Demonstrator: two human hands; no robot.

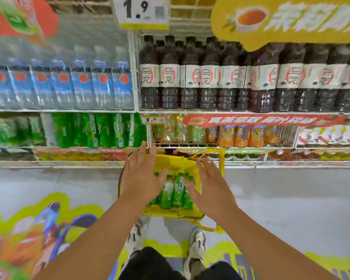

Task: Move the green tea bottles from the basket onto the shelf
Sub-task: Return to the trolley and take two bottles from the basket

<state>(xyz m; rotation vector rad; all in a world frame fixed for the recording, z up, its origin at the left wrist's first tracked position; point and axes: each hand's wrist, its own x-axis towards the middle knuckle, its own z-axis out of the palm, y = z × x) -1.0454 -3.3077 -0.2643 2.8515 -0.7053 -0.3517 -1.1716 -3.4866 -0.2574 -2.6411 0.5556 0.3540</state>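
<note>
Head view, steeply downward, near shelves

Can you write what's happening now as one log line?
left hand: open over basket | right hand: open | bottles: in basket

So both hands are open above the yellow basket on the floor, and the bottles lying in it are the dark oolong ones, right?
Not quite. The head view shows green tea bottles with green caps in the yellow basket, not dark ones; the dark bottles stand on the upper shelf. The rest holds: left hand and right hand are open above the basket.
</note>
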